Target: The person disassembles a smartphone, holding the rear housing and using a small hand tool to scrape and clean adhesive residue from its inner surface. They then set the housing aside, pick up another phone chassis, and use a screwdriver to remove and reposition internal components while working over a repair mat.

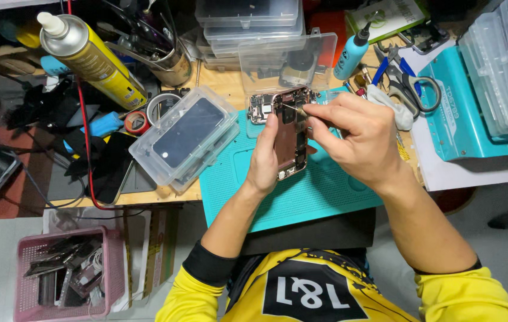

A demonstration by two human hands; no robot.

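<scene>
Left hand (264,160) grips opened phone chassis (286,134) from left edge, fingers wrapped behind, held above teal mat (319,191). Right hand (358,134) fingers pinched on thin tool (297,110), tip at chassis upper interior. Clear boxes (248,24) beyond

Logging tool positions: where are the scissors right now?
In the head view, the scissors lie at upper right on the bench, beyond the right hand, between the small teal bottle and the teal box.

Your single head camera looks steeply down, close over the teal mat (301,197), with the workbench's far clutter at the top.
</scene>
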